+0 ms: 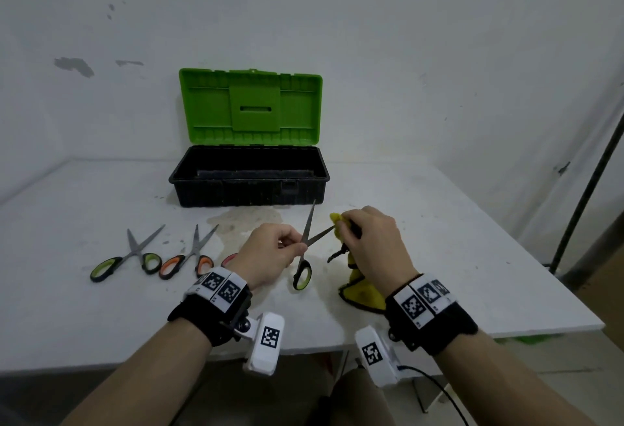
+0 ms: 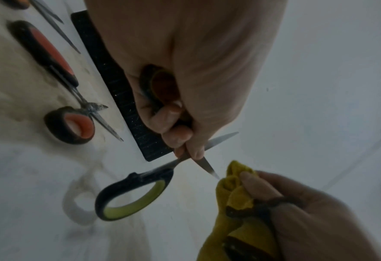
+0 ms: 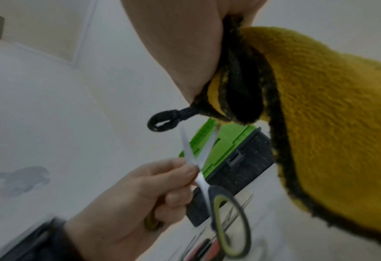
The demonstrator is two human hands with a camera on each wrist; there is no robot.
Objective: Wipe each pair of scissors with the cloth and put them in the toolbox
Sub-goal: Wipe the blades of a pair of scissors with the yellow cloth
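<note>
My left hand (image 1: 273, 253) grips a pair of green-handled scissors (image 1: 304, 270) with the blades spread apart; one handle loop is inside the fist (image 2: 160, 84), the other hangs free (image 2: 133, 196). My right hand (image 1: 371, 243) holds a bunched yellow cloth (image 1: 361, 294) with a black hem, pinched at the tip of one blade (image 2: 211, 171). The cloth's tail hangs down to the table (image 3: 332, 123). The toolbox (image 1: 250, 189) stands open behind the hands, black base, green lid (image 1: 250, 108) upright; nothing shows inside it.
On the white table (image 1: 101, 324), left of my left hand, lie green-handled scissors (image 1: 125, 260) and orange-handled scissors (image 1: 189, 256), and a red-handled pair (image 1: 229, 259) lies mostly hidden behind that hand. A stained patch lies before the toolbox. A metal pole (image 1: 587, 189) stands at the right.
</note>
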